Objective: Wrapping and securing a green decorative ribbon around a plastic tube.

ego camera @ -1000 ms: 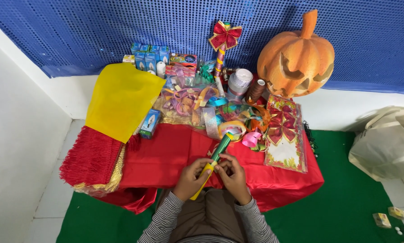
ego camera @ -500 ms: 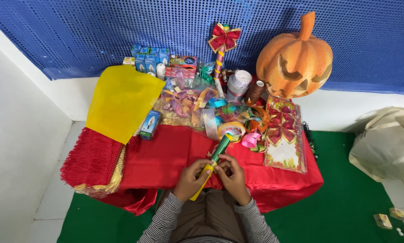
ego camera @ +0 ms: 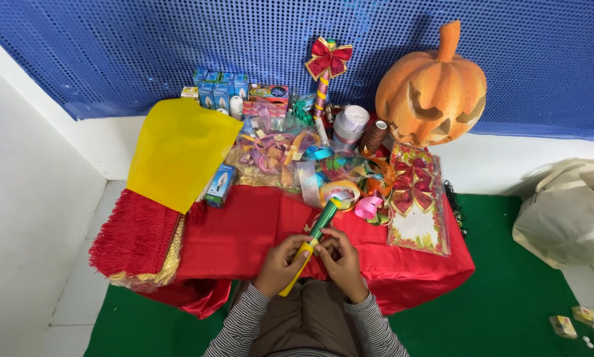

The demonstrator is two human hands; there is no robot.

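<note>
Head view: a green-and-yellow tube (ego camera: 313, 241) is held in both hands over a red cloth (ego camera: 244, 231).

The tube is gripped at its yellow lower part, slanting from 7 o'clock up to 1 o'clock, with its green end near a yellow ribbon roll (ego camera: 340, 193). The left hand (ego camera: 280, 263) is curled around it from 9 o'clock, fingers pressed together on the yellow section. The right hand (ego camera: 342, 259) is set at 3 o'clock, its fingertips pinching the tube at the middle. A yellow sheet (ego camera: 178, 149) is seen at 10 o'clock, a pumpkin (ego camera: 432, 89) at 1 o'clock, and a packet of red bows (ego camera: 416, 198) at 2 o'clock.
</note>
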